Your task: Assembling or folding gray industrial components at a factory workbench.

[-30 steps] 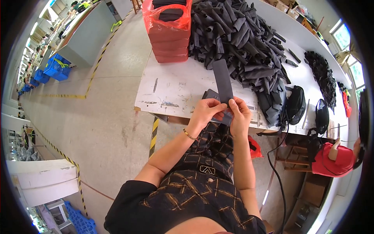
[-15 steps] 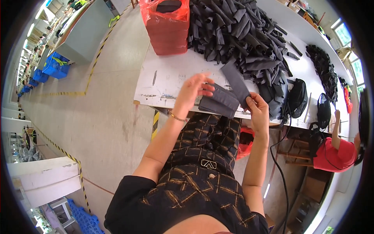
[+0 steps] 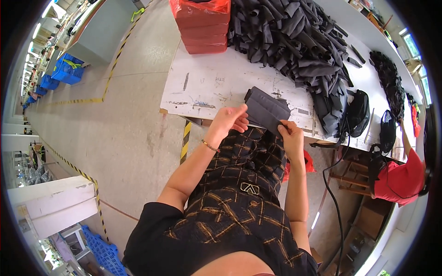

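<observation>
**Squaring up a small stack of fabric at the table edge**

Small stack of dark grey fabric pieces point(image 3: 266, 110) lying at the near edge of the white table point(image 3: 207, 83), just short of the big heap of same-colour strips point(image 3: 294, 41) further back. Left hand point(image 3: 229, 122) on the stack's near-left corner, fingers held together and laid flat along the edge, thumb side hard to make out. Right hand point(image 3: 290, 135) pinching the near-right corner btwn thumb and fingertips.

Tips for doing this bit well, imo:
- Keep both corners gripped evenly, otherwise layers slide and fan out.
- Tap or nudge the long edge against the tabletop to line pieces up, w/o lifting too high.
- Press flat w/ the left, adjust w/ the right, not both pulling at once.
- Stay clear of the heap so loose strips don't get mixed in.
- Watch the table edge, stack sits v close to it and could slip off onto the lap.

Red bin point(image 3: 202, 20) at the far left corner, black bags point(image 3: 359, 112) off to the right, neither in the way.
</observation>
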A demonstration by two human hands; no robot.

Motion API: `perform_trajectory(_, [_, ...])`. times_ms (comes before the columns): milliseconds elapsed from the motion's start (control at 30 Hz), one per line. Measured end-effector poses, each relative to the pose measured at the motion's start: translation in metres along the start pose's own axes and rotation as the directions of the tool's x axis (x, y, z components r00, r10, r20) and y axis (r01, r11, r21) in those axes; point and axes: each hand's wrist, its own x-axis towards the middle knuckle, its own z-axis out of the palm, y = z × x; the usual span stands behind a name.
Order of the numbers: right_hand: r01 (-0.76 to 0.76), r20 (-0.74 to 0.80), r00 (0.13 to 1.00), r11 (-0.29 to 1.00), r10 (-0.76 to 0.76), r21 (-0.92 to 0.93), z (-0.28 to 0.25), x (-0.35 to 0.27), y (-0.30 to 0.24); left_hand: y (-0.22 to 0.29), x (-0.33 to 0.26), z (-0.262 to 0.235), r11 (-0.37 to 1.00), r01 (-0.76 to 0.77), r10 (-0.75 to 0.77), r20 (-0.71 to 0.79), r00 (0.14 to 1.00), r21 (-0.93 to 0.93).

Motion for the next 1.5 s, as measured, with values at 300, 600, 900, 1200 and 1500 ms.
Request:
perform_trajectory(300, [0.055, 0.048, 0.997, 0.998, -0.054, -0.026, 0.001, -0.008, -0.001, -0.017, -0.006, -0.008, 0.978, -0.206, 0.201, 0.148, 0.968, 0.019])
perform_trajectory(600, [0.012, -0.175, 0.984, 0.995, -0.030, -0.102, 0.010, -0.014, 0.006, -0.029, -0.009, -0.003, 0.895, -0.220, 0.221, 0.043, 0.974, 0.387])
perform_trajectory(900, [0.093, -0.431, 0.850, 0.893, -0.301, -0.440, -0.006, 0.005, 0.020, -0.010, 0.000, 0.004, 0.301, -0.129, 0.564, -0.068, 0.823, 0.945])
perform_trajectory(1200, [-0.162, -0.328, 0.818, 0.357, -0.473, -0.920, -0.100, 0.097, 0.054, 0.078, 0.106, 0.144, 0.186, -0.777, 0.842, 0.310, 0.442, 0.602])
perform_trajectory(1500, [-0.134, -0.400, 0.726, 0.455, -0.560, -0.881, -0.123, 0.116, 0.050, 0.080, 0.217, 0.221, -0.358, -0.533, 0.755, 0.574, 0.318, 0.766])
